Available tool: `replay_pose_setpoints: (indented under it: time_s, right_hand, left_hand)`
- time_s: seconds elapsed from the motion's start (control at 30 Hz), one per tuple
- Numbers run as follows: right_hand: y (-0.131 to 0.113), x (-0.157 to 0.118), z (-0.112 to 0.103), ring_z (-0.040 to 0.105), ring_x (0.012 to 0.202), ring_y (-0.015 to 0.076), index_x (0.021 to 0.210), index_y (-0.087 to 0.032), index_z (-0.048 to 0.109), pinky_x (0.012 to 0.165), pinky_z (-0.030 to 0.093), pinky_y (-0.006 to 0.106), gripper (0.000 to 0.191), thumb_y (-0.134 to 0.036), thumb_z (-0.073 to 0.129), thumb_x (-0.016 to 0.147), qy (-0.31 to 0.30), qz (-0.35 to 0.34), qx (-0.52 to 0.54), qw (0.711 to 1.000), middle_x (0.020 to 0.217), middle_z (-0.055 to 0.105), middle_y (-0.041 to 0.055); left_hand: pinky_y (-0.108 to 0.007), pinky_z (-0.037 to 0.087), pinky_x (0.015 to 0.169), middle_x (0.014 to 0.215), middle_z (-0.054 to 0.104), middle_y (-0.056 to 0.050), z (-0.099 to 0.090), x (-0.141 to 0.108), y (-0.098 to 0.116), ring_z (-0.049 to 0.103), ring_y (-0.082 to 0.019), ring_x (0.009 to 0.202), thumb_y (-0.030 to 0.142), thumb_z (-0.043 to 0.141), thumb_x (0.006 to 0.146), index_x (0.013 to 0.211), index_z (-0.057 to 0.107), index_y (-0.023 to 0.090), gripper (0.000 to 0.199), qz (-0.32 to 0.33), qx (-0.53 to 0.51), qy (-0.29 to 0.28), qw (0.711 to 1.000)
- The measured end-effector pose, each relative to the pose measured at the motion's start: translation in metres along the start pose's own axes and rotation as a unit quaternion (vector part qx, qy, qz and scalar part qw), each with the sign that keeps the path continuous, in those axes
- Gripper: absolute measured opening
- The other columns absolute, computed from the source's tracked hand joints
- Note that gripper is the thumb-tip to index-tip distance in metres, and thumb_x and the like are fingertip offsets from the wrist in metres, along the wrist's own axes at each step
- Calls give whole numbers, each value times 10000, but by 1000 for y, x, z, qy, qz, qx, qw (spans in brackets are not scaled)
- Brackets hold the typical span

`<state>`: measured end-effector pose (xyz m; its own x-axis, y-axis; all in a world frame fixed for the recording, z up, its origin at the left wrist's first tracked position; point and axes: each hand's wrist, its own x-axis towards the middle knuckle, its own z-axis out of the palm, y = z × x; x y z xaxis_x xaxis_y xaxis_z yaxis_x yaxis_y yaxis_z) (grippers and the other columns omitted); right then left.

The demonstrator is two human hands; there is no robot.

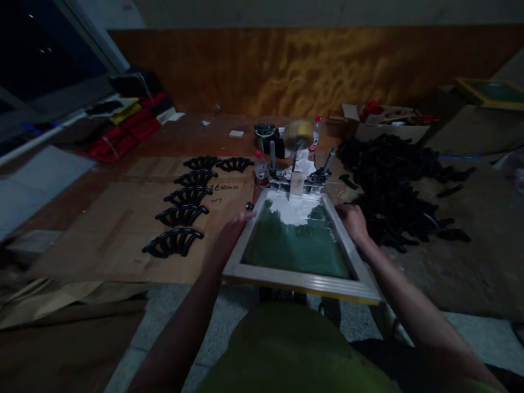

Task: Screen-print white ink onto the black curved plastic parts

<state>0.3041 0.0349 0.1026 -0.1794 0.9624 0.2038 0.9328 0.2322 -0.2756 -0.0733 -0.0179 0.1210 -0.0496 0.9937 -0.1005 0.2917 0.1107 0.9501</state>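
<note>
A metal-framed screen (298, 245) with green mesh lies in front of me, white paste (292, 210) smeared over its far part. Its far edge meets a clamp (297, 183) with two upright handles. My left hand (237, 222) is at the screen's left edge, fingers near the frame and partly blurred. Beside the right edge is my right hand (352, 219), its fingers bent toward a small dark thing I cannot make out. Whether either hand grips anything is not clear. Curved black pieces (174, 242) lie in rows on cardboard (123, 218) at the left.
A large heap of black pieces (388, 191) covers the right side. Bottles with red caps (261, 169) and a dark tub (265, 134) stand around the clamp. An open box (391, 131) is at the back right, red bundles (123, 136) at the back left.
</note>
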Motion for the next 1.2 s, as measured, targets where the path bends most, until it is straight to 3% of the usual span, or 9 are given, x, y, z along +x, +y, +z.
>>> replay_pose_setpoints:
  time_s: [0.13, 0.23, 0.3, 0.43, 0.53, 0.7, 0.9, 1.03, 1.2]
  right_hand:
    - [-26, 48, -11, 451, 1281, 336, 1381, -123, 510, 1050, 391, 516, 529, -239, 548, 866, 107, -57, -4, 993, 1390, 521, 195]
    - [-68, 81, 1, 453, 1265, 317, 1350, -122, 519, 1020, 418, 451, 527, -163, 594, 829, 57, -129, -30, 989, 1380, 518, 193]
    - [-87, 91, 11, 542, 1133, 284, 1214, -129, 597, 923, 459, 368, 383, -117, 571, 832, -17, -115, -62, 991, 1215, 619, 176]
    - [-96, 70, 26, 610, 908, 229, 994, -148, 647, 760, 457, 283, 174, -125, 533, 864, -121, -90, -107, 983, 982, 681, 131]
    - [-92, 32, 27, 592, 939, 233, 982, -128, 642, 788, 451, 300, 203, -76, 501, 846, -134, -173, -95, 971, 987, 669, 146]
    - [-87, 6, 14, 569, 926, 219, 933, -148, 631, 790, 435, 298, 230, -26, 527, 768, -180, -274, -31, 944, 929, 655, 104]
    - [-86, 10, 30, 515, 940, 245, 887, -159, 606, 814, 425, 330, 205, -21, 484, 799, -43, -236, -9, 971, 927, 620, 115]
    - [-80, -9, 30, 517, 928, 240, 938, -153, 629, 829, 430, 327, 229, -30, 479, 816, -54, -299, 9, 953, 921, 625, 117]
    - [-86, 39, 7, 586, 975, 234, 1287, -186, 585, 811, 435, 298, 397, -181, 554, 891, -70, -203, 9, 977, 1036, 665, 93]
  left_hand:
    - [-396, 455, 1054, 1278, 685, -45, 15, -9, -46, 607, -264, 1209, 481, 544, 862, 1258, 656, 256, 469, -58, -1, -22, 998]
    - [-397, 452, 1057, 1331, 654, -75, 30, -6, -70, 603, -275, 1223, 438, 598, 828, 1340, 591, 224, 555, -67, -35, -29, 997]
    - [-400, 452, 1055, 1326, 657, -84, 36, -5, -79, 608, -283, 1218, 448, 592, 834, 1356, 576, 226, 567, -71, -42, -35, 996]
    - [-411, 447, 1056, 1315, 661, -99, 40, -3, -90, 609, -298, 1216, 470, 576, 846, 1342, 585, 217, 556, -76, -34, -29, 996]
    - [-418, 428, 1076, 1336, 647, -109, 41, -2, -98, 596, -297, 1233, 479, 567, 853, 1321, 596, 199, 546, -72, -31, -27, 997]
    - [-422, 457, 1046, 1334, 648, -110, 42, -2, -97, 615, -293, 1208, 486, 552, 859, 1338, 578, 202, 558, -74, -43, -29, 996]
    - [-375, 505, 985, 1301, 669, -94, 38, -5, -85, 639, -270, 1166, 479, 521, 871, 1371, 540, 196, 575, -81, -31, -38, 996]
    - [-371, 516, 966, 1285, 678, -88, 37, -5, -84, 648, -262, 1150, 484, 517, 865, 1380, 533, 206, 586, -84, -23, -32, 996]
    - [-401, 497, 999, 1309, 665, -97, 26, -8, -67, 636, -266, 1171, 518, 529, 864, 1386, 525, 201, 610, -77, -20, -48, 996]
